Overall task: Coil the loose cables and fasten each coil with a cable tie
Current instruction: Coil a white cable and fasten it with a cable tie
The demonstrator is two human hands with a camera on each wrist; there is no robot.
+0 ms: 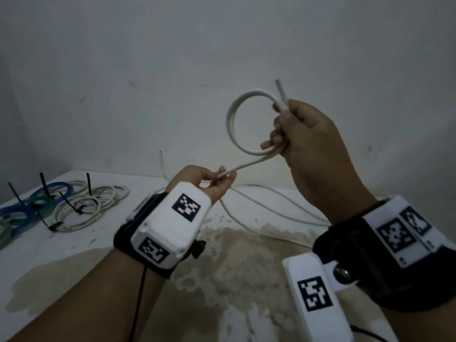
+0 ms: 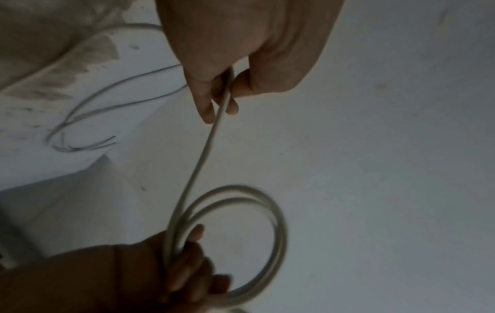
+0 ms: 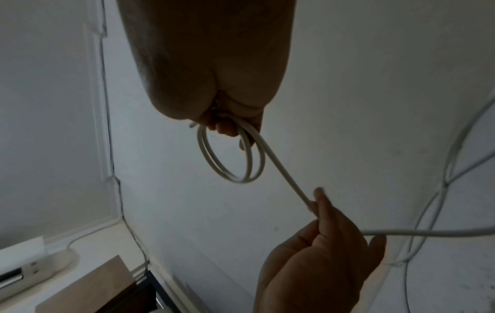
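Wall (image 1: 172,58): plain, pale, marked with small stains; it fills the background behind my hands.
Worktop (image 1: 74,255): white surface with a large brownish stained patch in the middle, below both my hands.
Finished coils (image 1: 81,206): white, blue and green coils lie together at the far left of the worktop, each bound with a black cable tie (image 1: 44,186) whose tail stands up.
My right hand (image 1: 313,137): raised above the worktop, fingers curled around the white cable (image 1: 232,119) where its turns cross; it grips the coil.
My left hand (image 1: 212,183): lower and to the left of my right hand, thumb and fingers pinching the straight run of the same cable.
Coil in progress: two round turns hang from my right hand, to its left, in the air and clear of the worktop.
Run between hands: one taut strand goes from the bottom of the coil down-left to my left hand.
Loose remainder (image 1: 271,206): past my left hand the cable drops to the worktop and lies there in wide loops.
Cable end (image 1: 280,88): a short stub sticks up above my right hand.
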